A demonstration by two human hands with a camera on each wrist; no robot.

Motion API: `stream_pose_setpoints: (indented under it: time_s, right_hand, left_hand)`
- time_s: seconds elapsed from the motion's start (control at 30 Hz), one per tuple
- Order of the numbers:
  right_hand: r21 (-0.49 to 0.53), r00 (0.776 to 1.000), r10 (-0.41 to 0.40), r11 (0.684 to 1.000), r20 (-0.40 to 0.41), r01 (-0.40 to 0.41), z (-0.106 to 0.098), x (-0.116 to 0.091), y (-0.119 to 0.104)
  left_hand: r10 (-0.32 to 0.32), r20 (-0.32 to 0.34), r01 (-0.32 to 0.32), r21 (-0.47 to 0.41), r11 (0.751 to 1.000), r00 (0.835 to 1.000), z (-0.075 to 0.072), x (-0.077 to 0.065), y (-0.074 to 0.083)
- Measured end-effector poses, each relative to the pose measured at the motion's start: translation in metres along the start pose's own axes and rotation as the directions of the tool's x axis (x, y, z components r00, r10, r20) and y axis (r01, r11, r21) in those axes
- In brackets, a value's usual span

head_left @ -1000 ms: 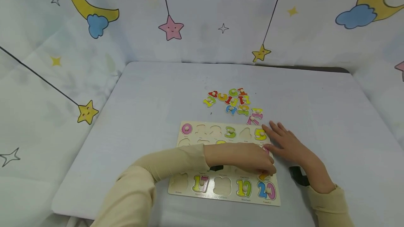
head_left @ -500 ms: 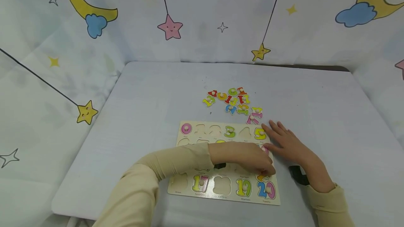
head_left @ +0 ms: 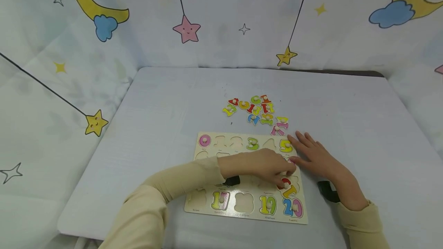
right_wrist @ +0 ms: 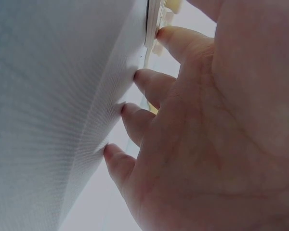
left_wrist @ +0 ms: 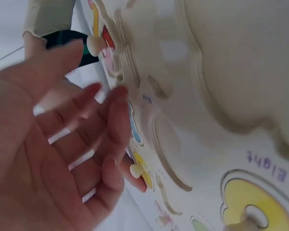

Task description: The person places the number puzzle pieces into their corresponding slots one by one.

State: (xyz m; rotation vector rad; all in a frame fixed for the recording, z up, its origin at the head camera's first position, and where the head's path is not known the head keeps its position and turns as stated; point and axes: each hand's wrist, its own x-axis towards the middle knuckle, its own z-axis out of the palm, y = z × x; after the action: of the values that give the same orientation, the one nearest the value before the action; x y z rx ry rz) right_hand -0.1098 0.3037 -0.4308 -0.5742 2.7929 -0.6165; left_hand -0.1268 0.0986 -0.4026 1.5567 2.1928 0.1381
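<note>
A cream wooden number puzzle board (head_left: 226, 213) lies on the table, some recesses filled and others bare. Over its right side hovers my left hand (head_left: 268, 164), fingers loosely bent and apart. Just below its fingertips, a red and orange number piece (head_left: 286, 188) sits askew across its recess. In the left wrist view the thumb is close to that piece's knob (left_wrist: 95, 45), with a gap between thumb and fingers. My right hand (head_left: 320, 160) rests with spread fingers at the board's upper right edge, its fingertips on the tablecloth and against the board in the right wrist view.
Beyond the board lies a loose cluster of several knobbed number pieces, among them a blue piece (head_left: 253, 119) and a pink piece (head_left: 277, 130). The white-covered table (head_left: 166, 99) meets a patterned cloth backdrop (head_left: 221, 49) at the back.
My left hand has risen slightly away from the red and orange piece and its fingers have loosened, so more of the piece shows. The right hand stays in place.
</note>
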Motion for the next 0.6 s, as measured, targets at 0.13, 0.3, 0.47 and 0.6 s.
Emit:
stream_pose_setpoints:
  time_s: [0.13, 0.3, 0.47, 0.6]
  right_hand:
    - [-0.008, 1.0, 0.013, 1.0, 0.013, -0.013, -0.001, 0.001, 0.0]
    - [-0.012, 1.0, 0.021, 1.0, 0.021, -0.021, -0.001, 0.002, 0.001]
    - [-0.011, 1.0, 0.016, 1.0, 0.014, -0.015, -0.001, 0.001, 0.0]
    - [-0.01, 1.0, 0.009, 1.0, 0.005, -0.009, -0.001, 0.001, -0.001]
  left_hand:
    - [-0.149, -0.051, 0.153, 0.092, 0.984, 0.987, 0.002, -0.005, 0.008]
    - [-0.228, -0.081, 0.239, 0.178, 0.954, 0.97, 0.009, -0.004, 0.025]
    - [-0.267, -0.088, 0.279, 0.198, 0.94, 0.96, 0.011, -0.004, 0.034]
    - [-0.292, -0.08, 0.302, 0.17, 0.938, 0.953, 0.01, -0.005, 0.036]
